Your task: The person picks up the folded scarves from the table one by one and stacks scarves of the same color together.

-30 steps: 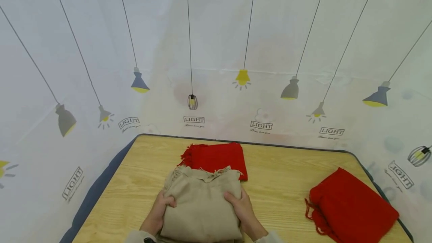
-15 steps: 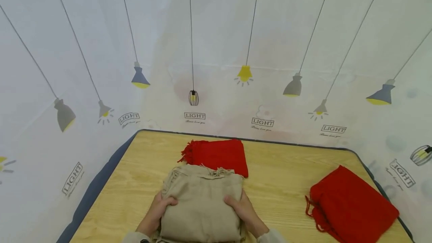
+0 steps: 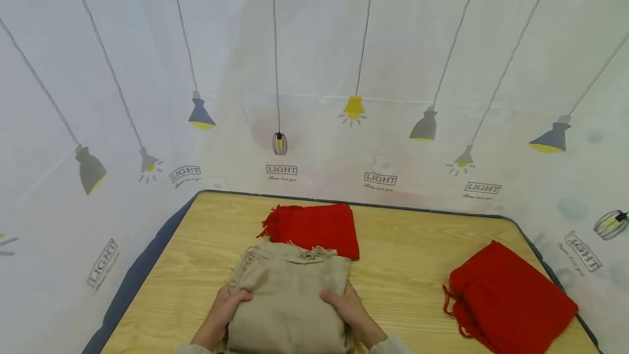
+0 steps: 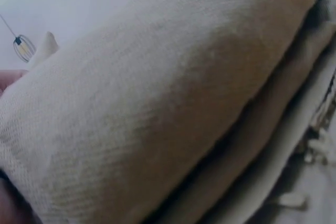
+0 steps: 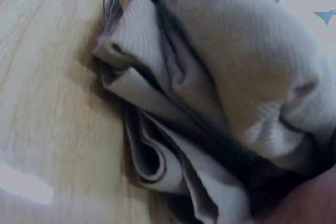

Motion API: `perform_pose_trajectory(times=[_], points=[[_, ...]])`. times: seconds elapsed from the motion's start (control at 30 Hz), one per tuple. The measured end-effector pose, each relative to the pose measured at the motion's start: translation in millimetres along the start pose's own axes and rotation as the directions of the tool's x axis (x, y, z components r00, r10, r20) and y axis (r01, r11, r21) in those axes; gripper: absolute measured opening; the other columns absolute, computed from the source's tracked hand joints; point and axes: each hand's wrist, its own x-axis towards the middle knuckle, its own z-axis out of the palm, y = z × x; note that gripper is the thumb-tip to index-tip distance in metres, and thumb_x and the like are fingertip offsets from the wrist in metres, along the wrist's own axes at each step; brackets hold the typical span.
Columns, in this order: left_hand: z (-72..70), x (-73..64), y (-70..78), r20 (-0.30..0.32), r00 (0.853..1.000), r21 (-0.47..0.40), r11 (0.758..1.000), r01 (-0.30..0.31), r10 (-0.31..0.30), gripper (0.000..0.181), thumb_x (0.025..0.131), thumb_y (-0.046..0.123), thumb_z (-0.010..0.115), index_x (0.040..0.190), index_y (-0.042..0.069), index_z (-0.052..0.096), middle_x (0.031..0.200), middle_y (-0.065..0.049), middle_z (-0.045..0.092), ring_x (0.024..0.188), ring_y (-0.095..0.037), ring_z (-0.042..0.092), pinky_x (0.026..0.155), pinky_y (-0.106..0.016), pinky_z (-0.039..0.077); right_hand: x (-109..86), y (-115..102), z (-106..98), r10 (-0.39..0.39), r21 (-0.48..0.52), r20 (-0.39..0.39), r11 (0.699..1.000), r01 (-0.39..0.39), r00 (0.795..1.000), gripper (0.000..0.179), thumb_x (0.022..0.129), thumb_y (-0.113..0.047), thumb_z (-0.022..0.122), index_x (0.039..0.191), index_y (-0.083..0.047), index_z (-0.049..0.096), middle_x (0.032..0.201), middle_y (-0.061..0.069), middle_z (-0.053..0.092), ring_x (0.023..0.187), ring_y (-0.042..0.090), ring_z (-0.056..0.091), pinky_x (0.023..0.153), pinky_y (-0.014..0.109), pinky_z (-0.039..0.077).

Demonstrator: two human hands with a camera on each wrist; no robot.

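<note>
A folded beige scarf [image 3: 290, 302] with a fringed far edge lies at the near middle of the table. My left hand [image 3: 227, 310] grips its left side, thumb on top and fingers hidden beneath the cloth. On the opposite side my right hand [image 3: 348, 310] holds it the same way. Stacked folds of the scarf [image 4: 131, 93] fill the left wrist view. Loose folded layers of the scarf [image 5: 236, 61] show close to the tabletop in the right wrist view, with part of the right hand [image 5: 307, 203] at the lower corner.
Just beyond the beige scarf, a folded red fringed cloth [image 3: 314, 225] lies on the wooden table [image 3: 403, 266]. Another folded red cloth [image 3: 513, 299] sits at the right edge. A white curtain printed with lamps [image 3: 319, 59] surrounds the table's far and side edges.
Both hands keep their grip on the beige scarf, which has shifted slightly left and toward me. The red cloths stay put; the head view moved a little.
</note>
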Motion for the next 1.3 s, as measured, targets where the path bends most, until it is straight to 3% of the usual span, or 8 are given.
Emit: perform_pose_trajectory(times=[0.37,0.53,0.83,0.93,1.03,1.17,1.3], points=[[-14.1,-5.5,0.9,-0.042,0.999,0.057,0.998,0.016,-0.014,0.056,0.076,0.011,0.061,0.128,-0.005,0.049,0.118,-0.014,0.060,0.099,-0.020,0.057,0.084,-0.033,0.045,-0.6,-1.1,12.9,-0.019,-0.006,0.036,1.000,0.019,0.999,0.073,0.086,-0.028,0.067,0.141,0.005,0.032,0.132,0.023,0.050,0.116,0.032,0.052,0.098,0.050,0.040],[-24.0,-7.4,1.8,-0.062,0.997,0.091,0.994,0.055,-0.049,0.054,0.075,0.011,0.059,0.126,-0.005,0.050,0.116,-0.013,0.060,0.097,-0.020,0.056,0.083,-0.033,0.045,-1.3,-2.7,21.0,-0.028,0.029,0.084,0.999,0.026,0.996,0.072,0.087,-0.026,0.067,0.142,0.004,0.030,0.133,0.022,0.049,0.117,0.032,0.051,0.100,0.050,0.038],[-36.7,-9.4,2.4,-0.062,0.996,0.133,0.988,0.077,-0.069,0.060,0.073,0.010,0.059,0.130,-0.006,0.046,0.121,-0.017,0.056,0.101,-0.023,0.054,0.087,-0.035,0.043,2.2,-3.7,23.1,0.020,0.049,0.151,0.998,-0.027,0.988,0.075,0.087,-0.029,0.067,0.143,0.004,0.029,0.136,0.022,0.048,0.121,0.033,0.049,0.101,0.053,0.037],[-42.1,-11.3,3.0,-0.053,0.996,0.119,0.990,0.072,-0.066,0.062,0.076,0.010,0.059,0.134,-0.007,0.043,0.124,-0.021,0.055,0.103,-0.026,0.055,0.088,-0.040,0.045,5.2,-3.4,14.6,0.024,0.055,0.192,0.998,-0.035,0.981,0.071,0.088,-0.030,0.066,0.140,0.007,0.034,0.128,0.019,0.055,0.111,0.027,0.056,0.095,0.047,0.045],[-49.5,-11.7,5.2,-0.071,0.996,0.111,0.992,0.066,-0.058,0.049,0.081,0.012,0.058,0.125,-0.007,0.048,0.114,-0.020,0.058,0.096,-0.026,0.058,0.082,-0.041,0.048,8.5,-6.0,3.4,0.024,0.050,0.222,0.998,-0.036,0.975,0.063,0.089,-0.029,0.064,0.135,0.008,0.042,0.110,0.011,0.064,0.091,0.017,0.062,0.078,0.036,0.053],[-59.0,-9.9,10.9,-0.128,0.991,0.140,0.989,0.050,-0.032,0.026,0.085,0.013,0.059,0.105,-0.003,0.054,0.091,-0.009,0.058,0.081,-0.019,0.056,0.070,-0.033,0.047,12.4,-13.5,-11.2,0.055,-0.017,0.199,0.998,-0.053,0.978,0.039,0.089,-0.030,0.064,0.110,0.002,0.055,0.072,-0.004,0.058,0.059,0.007,0.051,0.054,0.025,0.044],[-65.9,-6.7,18.3,-0.157,0.988,0.143,0.990,0.018,0.005,0.020,0.083,0.006,0.058,0.101,-0.002,0.055,0.083,-0.004,0.056,0.070,-0.014,0.052,0.060,-0.028,0.044,17.7,-21.5,-24.0,0.057,-0.064,0.128,0.997,-0.049,0.990,0.024,0.088,-0.024,0.064,0.097,-0.005,0.054,0.061,-0.005,0.048,0.052,0.009,0.041,0.050,0.024,0.036]])
